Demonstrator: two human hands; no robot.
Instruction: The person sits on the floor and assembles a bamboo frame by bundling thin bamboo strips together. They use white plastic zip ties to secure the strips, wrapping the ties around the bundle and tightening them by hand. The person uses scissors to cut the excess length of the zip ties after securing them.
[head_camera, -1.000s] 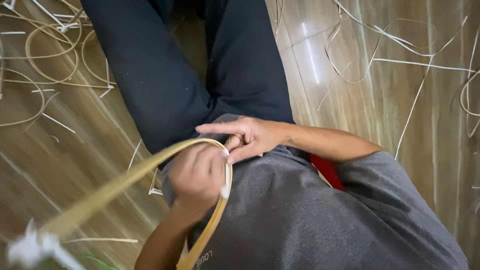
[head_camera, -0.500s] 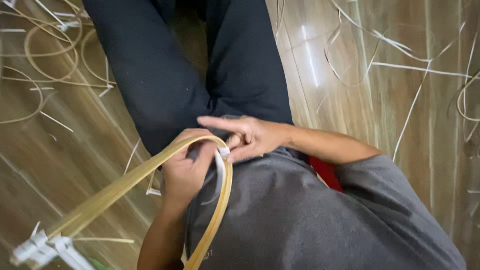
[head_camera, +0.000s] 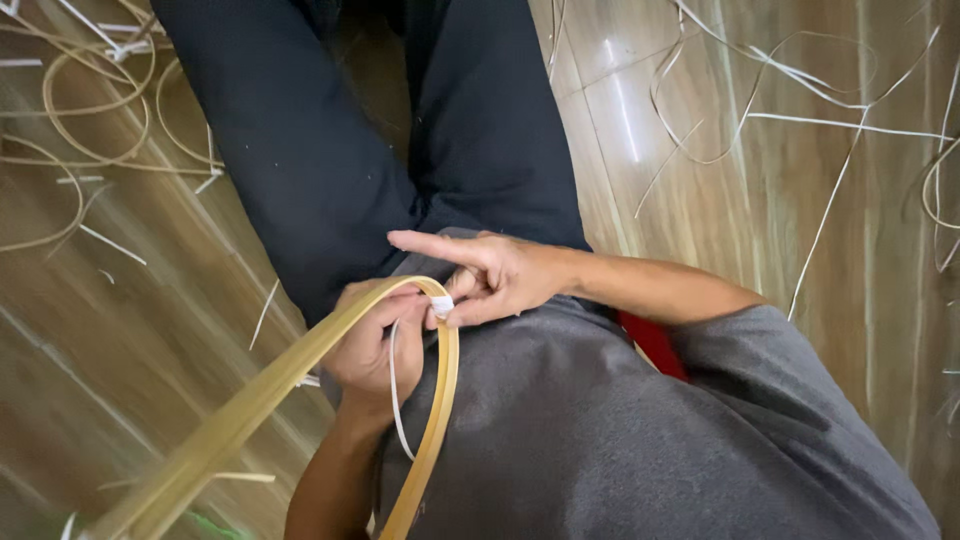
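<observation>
Left hand (head_camera: 372, 345): closed around the bent, pale yellow flat cane strip (head_camera: 300, 365), just below its sharp bend.
Right hand (head_camera: 490, 275): thumb and bent fingers pinched the thin white binding strand (head_camera: 441, 305) at the bend; index finger stretched out straight.
Cane strip: folded into a narrow loop over the lap, against the grey shirt (head_camera: 600, 440); one leg ran down-left, the other down.
Strand: loose tail hung beside the left hand.
Surroundings: dark trousers (head_camera: 330, 150); wooden floor (head_camera: 100, 330) strewn with thin pale cane offcuts (head_camera: 90, 110).
</observation>
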